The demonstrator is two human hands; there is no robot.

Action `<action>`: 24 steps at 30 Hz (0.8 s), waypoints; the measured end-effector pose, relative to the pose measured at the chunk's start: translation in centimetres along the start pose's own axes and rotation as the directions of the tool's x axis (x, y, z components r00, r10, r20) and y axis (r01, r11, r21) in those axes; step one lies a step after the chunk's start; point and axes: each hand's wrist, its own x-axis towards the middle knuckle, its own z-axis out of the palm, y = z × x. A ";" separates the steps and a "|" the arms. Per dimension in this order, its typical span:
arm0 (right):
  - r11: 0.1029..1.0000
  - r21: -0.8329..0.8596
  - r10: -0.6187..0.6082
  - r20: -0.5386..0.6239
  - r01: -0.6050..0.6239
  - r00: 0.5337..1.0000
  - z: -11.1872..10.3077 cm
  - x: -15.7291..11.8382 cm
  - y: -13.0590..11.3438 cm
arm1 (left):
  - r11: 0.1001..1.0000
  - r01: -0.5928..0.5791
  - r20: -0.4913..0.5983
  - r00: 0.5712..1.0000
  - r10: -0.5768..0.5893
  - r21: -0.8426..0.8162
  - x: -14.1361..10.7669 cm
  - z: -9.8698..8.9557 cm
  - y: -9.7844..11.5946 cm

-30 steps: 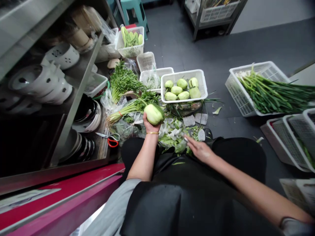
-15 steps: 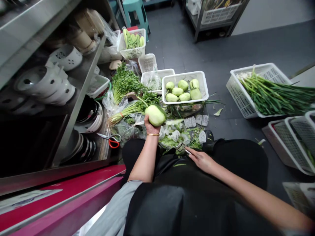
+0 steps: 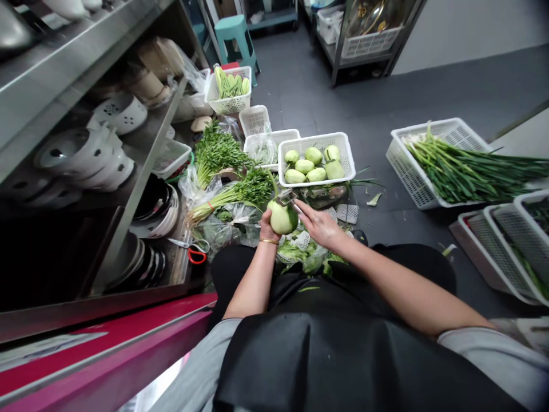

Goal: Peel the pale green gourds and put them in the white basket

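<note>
The gourd [image 3: 283, 217] is held up on the near side of the basket [image 3: 316, 183], slightly left of its middle, pale over most of its skin and greener on the right. The left hand [image 3: 268, 226] has its fingers curled round the gourd's left side and underside; the right hand [image 3: 319, 226] has its fingers closed on a peeler [image 3: 286, 198], its head by the gourd's top, though contact is hard to tell. The gourd looks firm and fairly heavy, likely slick where pale, so a broad cupped hold from below, clear of the blade, seems best. Peelings [image 3: 295, 249] lie nearer than the basket, pale gourds [image 3: 304, 166] inside it, greens [image 3: 218, 150] to its left, scissors [image 3: 195, 249] left and nearer, and leeks [image 3: 463, 160] well to its right.
</note>
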 end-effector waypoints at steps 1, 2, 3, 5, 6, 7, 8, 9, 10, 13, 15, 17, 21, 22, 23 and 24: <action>0.999 0.024 0.034 -0.023 -0.033 0.999 0.5 -1.5 0.3 | 1.000 0.016 -0.020 1.000 -0.015 0.005 0.2 -0.1 -0.3; 0.997 0.049 0.068 -0.043 -0.066 0.997 0.9 -3.0 0.6 | 0.999 0.043 -0.040 0.998 -0.043 0.012 0.3 -0.1 -0.8; 0.993 0.072 0.099 -0.056 -0.095 0.993 1.3 -4.3 1.0 | 0.996 0.084 -0.054 0.995 -0.082 0.019 0.4 -0.2 -1.4; 0.985 0.101 0.144 -0.062 -0.137 0.988 1.5 -5.8 1.8 | 0.984 0.178 -0.043 0.983 -0.177 0.019 0.3 -0.1 -2.8; 0.983 0.100 0.160 -0.058 -0.154 0.985 1.4 -5.9 2.1 | 0.976 0.216 -0.019 0.976 -0.216 0.014 0.2 0.0 -3.4; 0.983 0.091 0.166 -0.049 -0.161 0.985 1.1 -5.7 2.3 | 0.971 0.241 0.008 0.971 -0.241 0.012 0.0 0.2 -3.8; 0.985 0.075 0.161 -0.035 -0.158 0.986 0.6 -5.1 2.4 | 0.969 0.247 0.032 0.968 -0.248 0.017 -0.2 0.4 -4.0; 0.987 0.054 0.152 -0.021 -0.151 0.988 0.0 -4.4 2.5 | 0.972 0.233 0.053 0.971 -0.234 0.034 -0.3 0.4 -4.0; 0.990 0.029 0.139 -0.002 -0.139 0.990 -0.7 -3.6 2.4 | 0.977 0.204 0.073 0.975 -0.208 0.066 -0.4 0.5 -3.8; 0.996 -0.046 0.084 0.079 -0.081 0.993 -3.1 -1.2 1.5 | 0.981 0.076 0.149 0.983 -0.103 0.177 -0.2 0.1 -2.4; 0.996 -0.072 0.066 0.119 -0.058 0.991 -3.9 -0.4 0.9 | 0.977 -0.012 0.195 0.980 -0.030 0.213 0.1 -0.3 -1.5; 0.997 -0.055 0.060 0.108 -0.054 0.992 -3.7 -1.1 0.7 | 0.970 -0.078 0.222 0.975 0.026 0.229 0.4 -0.6 -1.0; 0.994 0.020 0.104 0.160 -0.109 0.982 -1.7 -7.4 2.0 | 0.959 -0.110 0.219 0.974 0.052 0.260 0.6 -0.9 -1.0; 0.991 0.022 0.125 0.214 -0.133 0.969 -1.5 -9.2 2.5 | 0.960 -0.103 0.208 0.977 0.047 0.262 0.7 -1.0 -1.1; 0.987 0.016 0.149 0.257 -0.158 0.955 -1.6 -10.6 2.9 | 0.960 -0.102 0.201 0.978 0.049 0.262 0.7 -1.0 -1.1; 0.984 0.007 0.168 0.273 -0.177 0.947 -2.0 -11.3 3.1 | 0.958 -0.108 0.205 0.977 0.053 0.265 0.7 -0.9 -1.1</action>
